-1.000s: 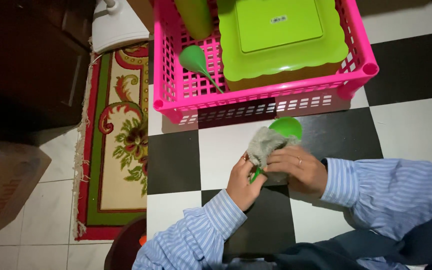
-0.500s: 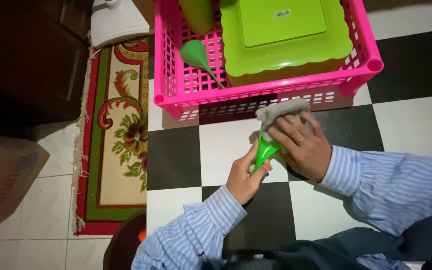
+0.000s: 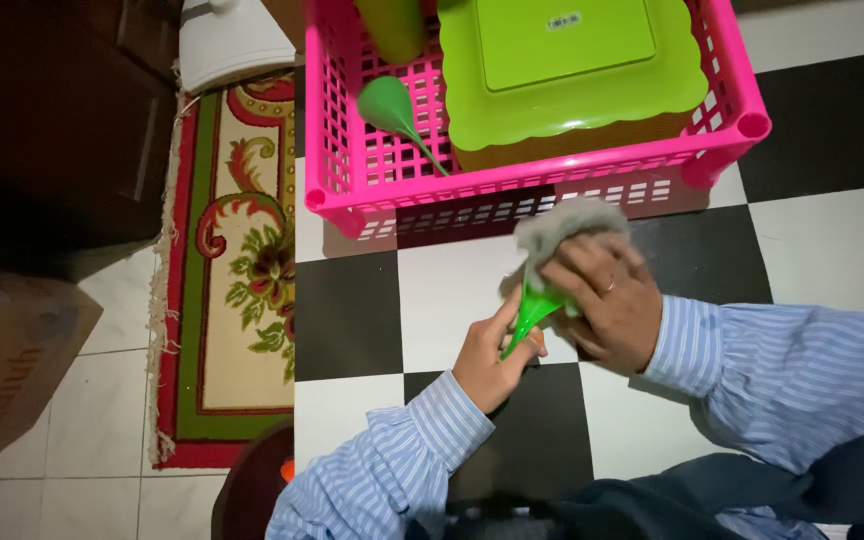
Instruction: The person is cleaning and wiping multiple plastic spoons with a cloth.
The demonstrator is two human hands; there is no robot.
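My left hand (image 3: 489, 352) grips the narrow stem of a green plastic funnel (image 3: 527, 315) over the black-and-white tiled floor. My right hand (image 3: 602, 300) presses a grey cloth (image 3: 560, 228) over the funnel's wide end, hiding it. Both sleeves are blue striped. Just beyond the hands stands a pink plastic basket (image 3: 532, 190) holding a second green funnel (image 3: 392, 108), a large green square lid (image 3: 572, 65) and a green cup (image 3: 392, 25).
A red, green and cream patterned rug (image 3: 237, 260) lies left of the tiles. A cardboard box (image 3: 7, 350) sits at far left, a white appliance (image 3: 227, 40) at the top, dark furniture (image 3: 52, 120) upper left.
The funnel has turned from wide end showing to stem pointing down toward my left hand. My right hand and the cloth moved up over the wide end, nearer the basket.
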